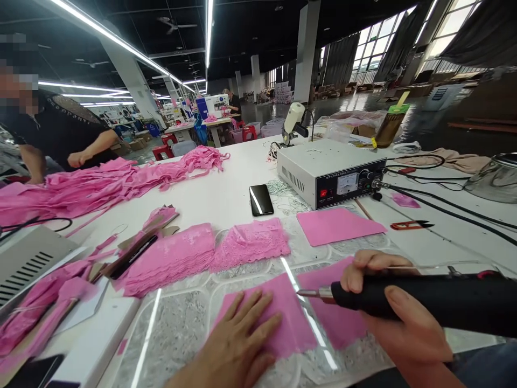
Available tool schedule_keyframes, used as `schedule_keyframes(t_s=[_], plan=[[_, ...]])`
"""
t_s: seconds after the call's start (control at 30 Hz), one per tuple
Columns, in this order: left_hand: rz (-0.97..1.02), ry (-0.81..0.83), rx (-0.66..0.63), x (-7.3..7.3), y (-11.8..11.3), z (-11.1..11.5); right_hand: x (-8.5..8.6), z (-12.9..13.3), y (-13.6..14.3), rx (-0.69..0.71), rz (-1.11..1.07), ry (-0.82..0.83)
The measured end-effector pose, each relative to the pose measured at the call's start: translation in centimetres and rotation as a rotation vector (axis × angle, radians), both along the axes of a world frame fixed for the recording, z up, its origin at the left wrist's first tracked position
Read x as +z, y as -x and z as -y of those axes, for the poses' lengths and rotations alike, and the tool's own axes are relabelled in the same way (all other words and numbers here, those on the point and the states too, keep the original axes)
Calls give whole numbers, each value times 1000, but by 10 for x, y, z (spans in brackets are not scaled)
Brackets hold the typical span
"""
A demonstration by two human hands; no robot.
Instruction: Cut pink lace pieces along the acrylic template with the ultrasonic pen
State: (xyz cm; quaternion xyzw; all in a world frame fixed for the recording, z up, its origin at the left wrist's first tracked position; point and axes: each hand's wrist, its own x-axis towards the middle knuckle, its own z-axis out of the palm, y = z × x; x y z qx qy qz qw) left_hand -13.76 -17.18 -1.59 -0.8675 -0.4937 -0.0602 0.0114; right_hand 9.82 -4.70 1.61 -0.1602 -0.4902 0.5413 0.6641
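Right hand (pixel 398 302): fingers closed round the black handheld tool (pixel 379 295), its metal tip pointing left, close above the pink fabric piece (pixel 283 318). Left hand (pixel 242 337): palm down, fingers spread, resting on that same piece, grasping nothing. Fabric piece lies on the marbled mat (pixel 173 323) at the table's near edge; a second pink piece (pixel 343 318) lies on its right. Beyond, on the mat: lace stack (pixel 254 242) beside a taller pink stack (pixel 173 256). Farther across the table (pixel 234 161): phone (pixel 261 200), then control box (pixel 331 170) to its right. Red-handled snips (pixel 410 225) lie toward the right edge.
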Motion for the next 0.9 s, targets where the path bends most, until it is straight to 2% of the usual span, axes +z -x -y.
schedule_keyframes(t_s=[0.33,0.9], plan=[[-49,-52,-5,1,-4,1,-7,-11,24,-119,117,-104],[21,4,24,2,-4,1,-12,-16,29,-144,227,-130]])
